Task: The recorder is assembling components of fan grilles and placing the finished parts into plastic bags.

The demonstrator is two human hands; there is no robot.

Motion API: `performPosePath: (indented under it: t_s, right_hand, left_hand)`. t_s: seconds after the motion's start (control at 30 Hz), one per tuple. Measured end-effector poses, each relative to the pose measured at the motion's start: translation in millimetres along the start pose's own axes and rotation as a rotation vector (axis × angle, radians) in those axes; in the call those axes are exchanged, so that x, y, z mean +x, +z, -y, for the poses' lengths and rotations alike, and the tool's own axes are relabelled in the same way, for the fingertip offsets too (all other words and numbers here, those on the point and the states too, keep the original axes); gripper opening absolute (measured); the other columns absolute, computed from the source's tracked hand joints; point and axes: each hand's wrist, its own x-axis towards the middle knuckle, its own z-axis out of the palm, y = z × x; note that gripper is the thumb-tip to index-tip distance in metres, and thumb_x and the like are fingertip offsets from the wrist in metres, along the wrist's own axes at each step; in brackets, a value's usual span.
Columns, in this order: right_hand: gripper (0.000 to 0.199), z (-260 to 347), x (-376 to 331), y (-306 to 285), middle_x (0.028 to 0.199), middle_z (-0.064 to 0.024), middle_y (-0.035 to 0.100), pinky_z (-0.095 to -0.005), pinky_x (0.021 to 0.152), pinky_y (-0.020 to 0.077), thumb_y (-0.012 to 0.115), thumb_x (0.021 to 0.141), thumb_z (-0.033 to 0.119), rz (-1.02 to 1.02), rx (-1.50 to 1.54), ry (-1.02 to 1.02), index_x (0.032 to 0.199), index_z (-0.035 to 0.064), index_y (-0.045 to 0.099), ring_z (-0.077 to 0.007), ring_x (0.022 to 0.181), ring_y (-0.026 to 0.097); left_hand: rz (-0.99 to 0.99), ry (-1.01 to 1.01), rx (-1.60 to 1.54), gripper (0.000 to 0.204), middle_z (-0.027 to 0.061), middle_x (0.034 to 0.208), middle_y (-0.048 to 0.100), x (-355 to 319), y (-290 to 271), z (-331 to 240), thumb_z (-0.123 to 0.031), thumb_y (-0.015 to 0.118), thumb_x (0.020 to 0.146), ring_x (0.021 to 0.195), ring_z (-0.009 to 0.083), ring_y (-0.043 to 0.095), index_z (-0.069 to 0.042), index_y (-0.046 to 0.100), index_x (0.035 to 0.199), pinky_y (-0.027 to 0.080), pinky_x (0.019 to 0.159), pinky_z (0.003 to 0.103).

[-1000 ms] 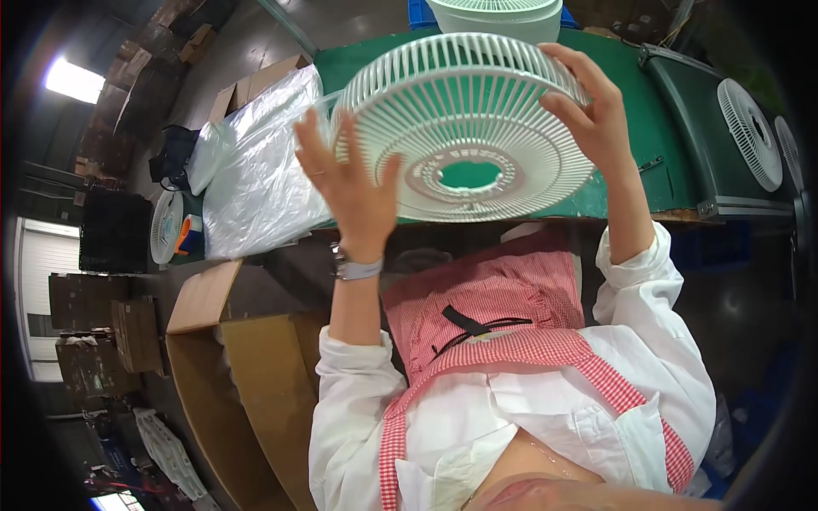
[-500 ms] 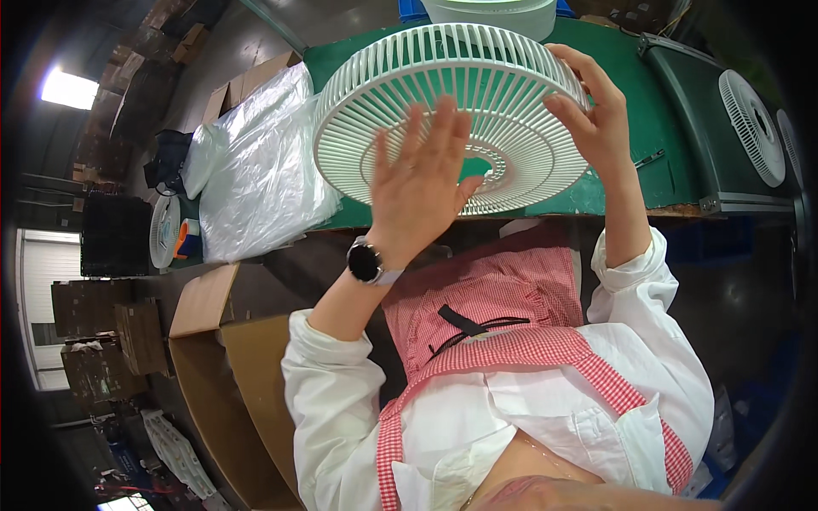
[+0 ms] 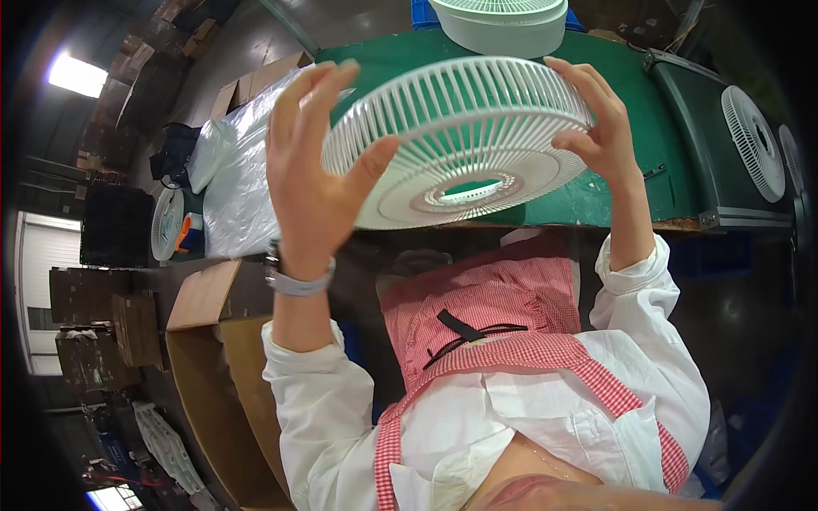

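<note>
A white round fan grille (image 3: 460, 140) hangs tilted in front of me, its ribbed side wall up and its round centre hole facing down toward me. My right hand (image 3: 601, 119) grips its right rim, fingers over the top and thumb below. At the left rim is my left hand (image 3: 311, 157), slightly blurred, with fingers raised and thumb spread apart; I cannot tell whether it touches the rim. The green work table (image 3: 656, 192) lies under the grille.
Clear plastic bags (image 3: 243, 187) lie at the table's left. White stacked grilles (image 3: 503, 30) stand at the back. On the right, a dark conveyor (image 3: 690, 94) carries another grille (image 3: 752, 140). An orange-and-white tape roll (image 3: 191, 232) sits far left; an open cardboard box (image 3: 213, 375) stands below.
My left hand has moved from the grille's underside out to its left rim. The grille has tilted, showing more of its side wall. My right hand keeps hold of the right rim.
</note>
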Motion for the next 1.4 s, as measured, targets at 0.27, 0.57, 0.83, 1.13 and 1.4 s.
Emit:
performPosePath:
  t_s: [0.27, 0.57, 0.83, 1.13, 1.4]
  right_hand:
    - [0.093, 48.1, 14.3, 8.1, 0.117, -0.0146, 0.062, -0.0392, 0.092, 0.0465, 0.074, 0.064, 0.065, 0.041, -0.068, -0.127, 0.129, 0.0011, 0.058, -0.0282, 0.108, 0.061]
    - [0.105, 41.6, 16.5, 15.0, 0.115, -0.014, 0.064, -0.0511, 0.105, 0.0351, 0.062, 0.058, 0.084, 0.048, -0.194, -0.348, 0.125, 0.0045, 0.06, -0.033, 0.107, 0.061]
    - [0.102, 39.8, 14.1, 15.3, 0.116, -0.0142, 0.063, -0.0451, 0.098, 0.0406, 0.062, 0.06, 0.083, 0.04, -0.176, -0.366, 0.124, 0.004, 0.061, -0.0313, 0.107, 0.061]
    - [0.102, 33.9, 12.8, 13.5, 0.115, -0.0145, 0.063, -0.0434, 0.097, 0.0415, 0.06, 0.061, 0.084, 0.022, -0.176, -0.364, 0.123, 0.0032, 0.061, -0.031, 0.106, 0.061]
    - [0.103, 32.2, 9.2, 13.3, 0.115, -0.0145, 0.063, -0.0435, 0.096, 0.0415, 0.059, 0.061, 0.085, 0.024, -0.173, -0.363, 0.122, 0.0024, 0.061, -0.0306, 0.106, 0.061]
  left_hand:
    - [0.948, -0.688, -0.86, 0.082, 0.008, 0.106, 0.066, 17.5, -29.3, -16.5, -0.032, 0.084, 0.075, 0.096, 0.0052, 0.061, 0.002, 0.047, 0.14, 0.05, 0.082, 0.024]
    - [0.67, -0.892, -2.026, 0.043, 0.02, 0.117, 0.066, -30.6, 7.5, 0.3, -0.021, 0.054, 0.099, 0.101, 0.0234, 0.068, 0.009, 0.054, 0.129, 0.056, 0.088, 0.034]
    - [0.61, -0.772, -1.888, 0.021, 0.0119, 0.104, 0.07, -18.5, 21.1, -20.4, 0.005, 0.07, 0.08, 0.09, 0.0157, 0.068, 0.004, 0.069, 0.101, 0.057, 0.08, 0.028]
    - [0.567, -0.761, -1.78, 0.012, 0.007, 0.094, 0.068, -12.0, 28.0, -28.2, 0.002, 0.071, 0.083, 0.084, 0.0117, 0.066, 0.004, 0.069, 0.095, 0.055, 0.073, 0.024]
    - [0.625, -0.79, -1.636, 0.008, 0.004, 0.092, 0.066, -5.2, 23.8, -38.8, 0.001, 0.069, 0.084, 0.08, 0.0082, 0.062, 0.003, 0.068, 0.093, 0.053, 0.073, 0.022]
